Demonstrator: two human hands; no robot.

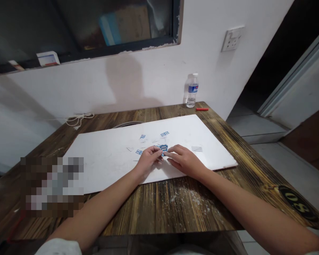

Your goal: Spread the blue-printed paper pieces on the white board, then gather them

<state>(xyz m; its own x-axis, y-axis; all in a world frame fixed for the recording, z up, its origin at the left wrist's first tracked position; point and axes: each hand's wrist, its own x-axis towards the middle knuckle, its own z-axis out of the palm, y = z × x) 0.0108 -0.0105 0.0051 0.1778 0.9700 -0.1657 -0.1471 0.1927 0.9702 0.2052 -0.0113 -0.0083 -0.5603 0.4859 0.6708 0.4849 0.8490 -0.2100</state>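
A small blue-framed piece [163, 147] with pale panes is between my hands, over a white board. My left hand [147, 159] is closed, its thumb and fingers pinching the left edge of the piece. From the other side my right hand [186, 160] reaches in with fingers stretched out. One fingertip touches or nearly touches the piece; its thumb is apart below. Around them lie more flat blue-framed pieces, one at the back right [164, 134], one at the back left [143, 136], and one beside my left hand [139, 152]. Parts of the held piece are hidden by fingers.
The white board [103, 159] lies on a dark wooden table [175, 209]. A clear sheet [197, 148] and thin slivers are on the board. Behind are a water bottle [192, 91], a red stick-like object [202, 109] and a white cord [78, 119]. A blurred patch covers the left side.
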